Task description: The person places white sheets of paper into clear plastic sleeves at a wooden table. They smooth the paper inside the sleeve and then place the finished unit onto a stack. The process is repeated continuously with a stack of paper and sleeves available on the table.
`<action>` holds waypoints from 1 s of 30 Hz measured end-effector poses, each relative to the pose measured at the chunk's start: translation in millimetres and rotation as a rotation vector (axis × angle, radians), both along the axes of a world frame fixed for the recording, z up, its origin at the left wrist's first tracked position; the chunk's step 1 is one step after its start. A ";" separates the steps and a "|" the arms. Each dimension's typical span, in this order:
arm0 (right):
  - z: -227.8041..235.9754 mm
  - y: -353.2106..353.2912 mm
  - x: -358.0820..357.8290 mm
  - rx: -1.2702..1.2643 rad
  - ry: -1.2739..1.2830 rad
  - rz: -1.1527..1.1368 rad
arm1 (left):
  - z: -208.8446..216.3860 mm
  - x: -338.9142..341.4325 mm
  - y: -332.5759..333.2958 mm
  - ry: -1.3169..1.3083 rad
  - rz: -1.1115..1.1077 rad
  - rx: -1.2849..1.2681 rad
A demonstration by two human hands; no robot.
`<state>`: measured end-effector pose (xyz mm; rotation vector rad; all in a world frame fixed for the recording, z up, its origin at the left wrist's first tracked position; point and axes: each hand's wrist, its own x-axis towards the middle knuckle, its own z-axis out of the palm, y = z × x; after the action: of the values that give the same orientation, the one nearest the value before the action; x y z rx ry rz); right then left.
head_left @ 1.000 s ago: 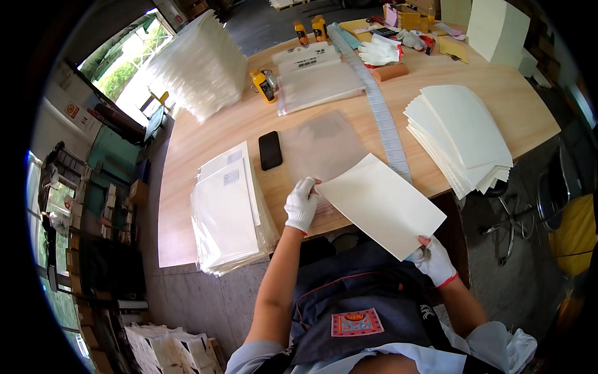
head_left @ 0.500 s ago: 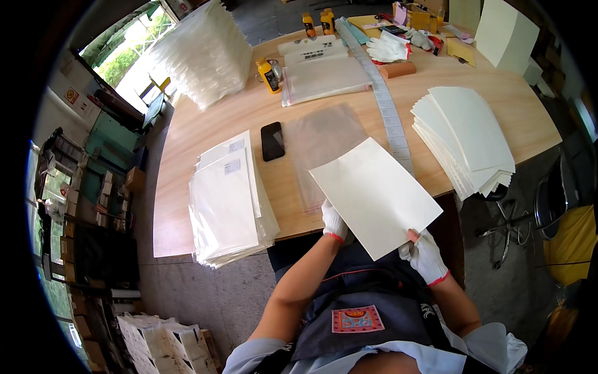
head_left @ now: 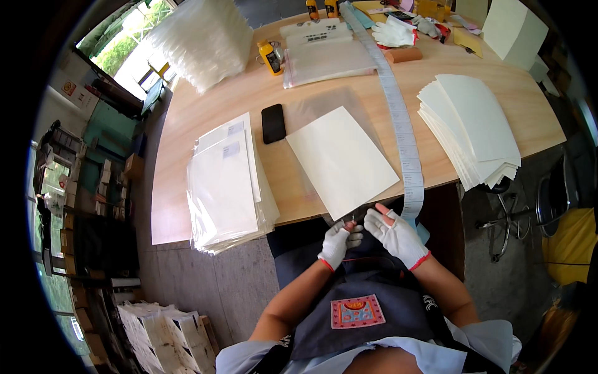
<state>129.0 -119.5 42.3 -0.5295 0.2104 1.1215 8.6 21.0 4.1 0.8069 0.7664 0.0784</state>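
Note:
A cream sheet of card lies tilted on the table, over a clear plastic bag, its near corner just past the edge. Below that corner, my left hand in a white glove with bare fingertips is closed in a pinch. Something tiny and thin shows at its fingertips, too small to name. My right hand, gloved alike, is open beside it, fingers stretched out and apart from the card. Close to the right hand, a long strip of printed labels runs across the table and hangs over its front edge.
Bagged sheets with labels are piled at the left, a black phone beside them. A fanned stack of cream card lies at the right. Farther back are plastic bags, an orange bottle, spare gloves and a tall translucent stack.
The card has left both hands and now lies on the bag, farther left. Both hands have drawn together at the table's front edge. The left is pinched; the right has opened.

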 end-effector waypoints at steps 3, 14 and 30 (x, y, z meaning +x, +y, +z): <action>21.0 1.5 -9.6 -0.243 -0.303 0.211 | 10.7 -15.6 12.8 -0.027 0.016 -0.088; 19.5 63.8 -17.7 -0.576 -2.330 0.489 | 24.3 -38.8 35.5 0.027 -0.033 0.138; 13.5 -20.4 48.5 -0.441 -0.745 0.084 | 15.1 -53.6 32.8 -0.005 0.120 0.155</action>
<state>177.5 -139.9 55.8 -1.3185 -0.2246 0.8884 -45.0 53.7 19.1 0.9065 0.8111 0.2498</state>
